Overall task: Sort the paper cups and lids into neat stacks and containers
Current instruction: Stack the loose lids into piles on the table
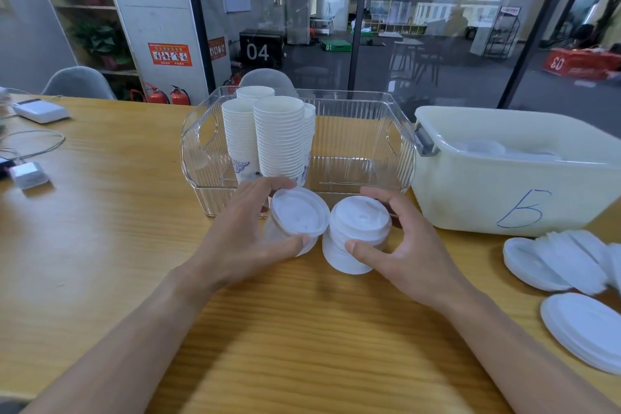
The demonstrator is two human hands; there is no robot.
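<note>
My left hand (248,228) grips a white paper cup with a lid (297,215), tilted toward me, just in front of the clear ribbed bin (363,141). Right beside it, my right hand (400,239) holds a second lidded cup (353,235), thumb on its side and fingers behind it. The two cups nearly touch. Tall stacks of white paper cups (279,141) stand inside the clear bin at its left side. Loose white lids (554,262) lie overlapping on the table at the right, with one more lid (584,329) nearer to me.
A cream tub marked with a blue "5" (517,175) stands right of the clear bin and holds some lids. The wooden table (117,228) carries small white devices (40,111) and cables at the far left. Grey chairs stand behind the table.
</note>
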